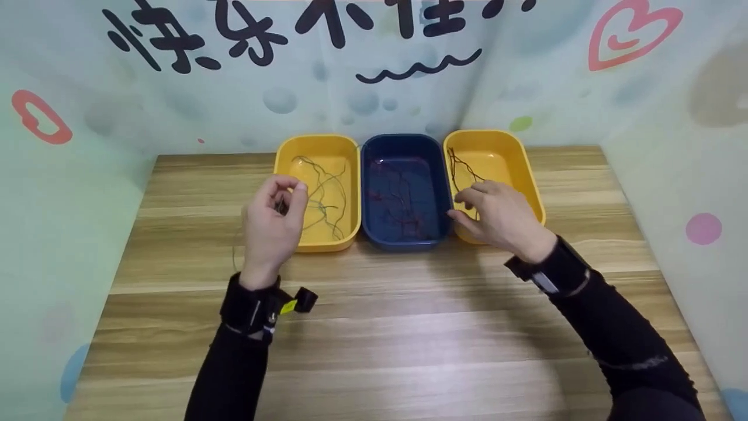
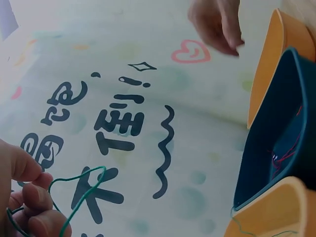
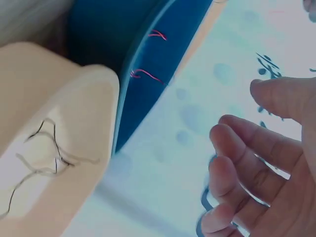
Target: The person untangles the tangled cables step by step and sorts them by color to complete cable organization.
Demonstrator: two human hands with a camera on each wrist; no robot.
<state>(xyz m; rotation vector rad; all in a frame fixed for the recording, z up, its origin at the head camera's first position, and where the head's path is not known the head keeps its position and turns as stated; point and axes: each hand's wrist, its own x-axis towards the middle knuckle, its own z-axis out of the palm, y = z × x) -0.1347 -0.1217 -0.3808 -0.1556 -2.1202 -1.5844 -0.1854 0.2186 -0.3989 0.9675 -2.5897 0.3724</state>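
Note:
My left hand [image 1: 273, 216] is at the left side of the left yellow bin [image 1: 330, 246], its fingers curled round a thin green string [image 2: 104, 170] that loops out past the fingertips in the left wrist view. Several green strings lie tangled inside that bin. My right hand [image 1: 505, 216] hovers over the front of the right yellow bin [image 1: 534, 202], fingers loosely bent and apart with nothing between them in the right wrist view. Black strings [image 3: 55, 138] lie in this bin, partly hidden by the hand in the head view. Red strings [image 3: 148, 75] lie in the middle blue bin [image 1: 403, 244].
The three bins stand side by side at the back of a wood-grain table [image 1: 380, 339]. Close behind them rises a printed backdrop [image 1: 327, 108] with black characters and hearts. Side panels flank the table at left and right.

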